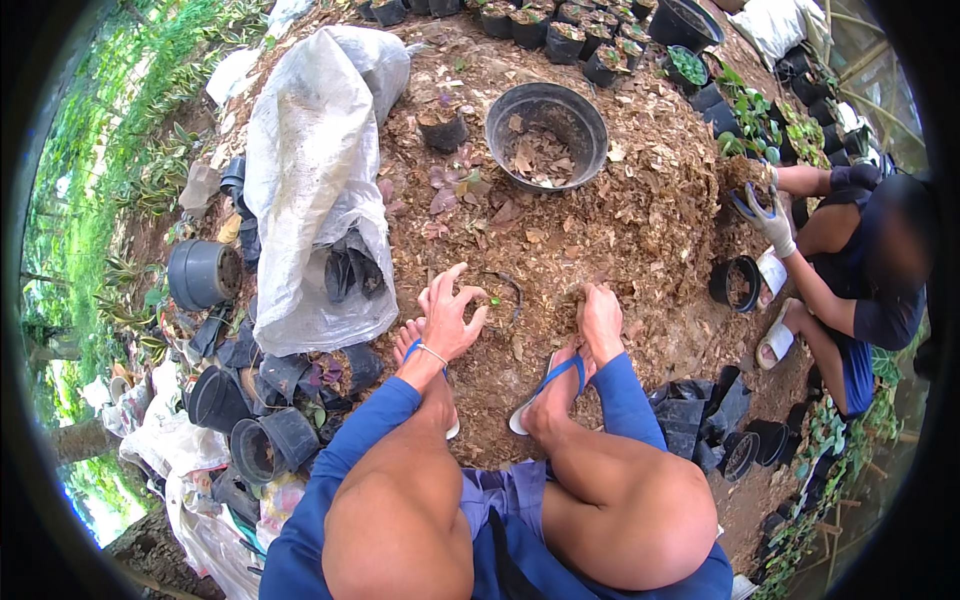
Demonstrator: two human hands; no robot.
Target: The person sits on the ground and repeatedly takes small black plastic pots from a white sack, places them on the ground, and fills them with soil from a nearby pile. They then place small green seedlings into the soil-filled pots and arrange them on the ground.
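Observation:
Above my left foot, my left hand (451, 313) hovers with its fingers apart and nothing held. My right hand (599, 316) is lowered beside my right foot, its fingers curled down at the leaf litter; whether they hold anything is hidden. On the ground between both hands lie a thin dark curved strip (514, 294) and a tiny green seedling (495, 301). Beyond them stands a wide black plastic pot (546, 137) with dry leaves inside. A white woven sack (313, 172), open toward me with black plastic bags (352, 271) inside, lies left of my left hand.
At right a co-worker (847, 262) sits with gloved hands in the leaf litter, beside a black pot (735, 283). Filled black polybags (566, 41) stand at the far side. Empty pots (274, 446) lie at left. Black plastic bags (679, 412) lie right of my right arm.

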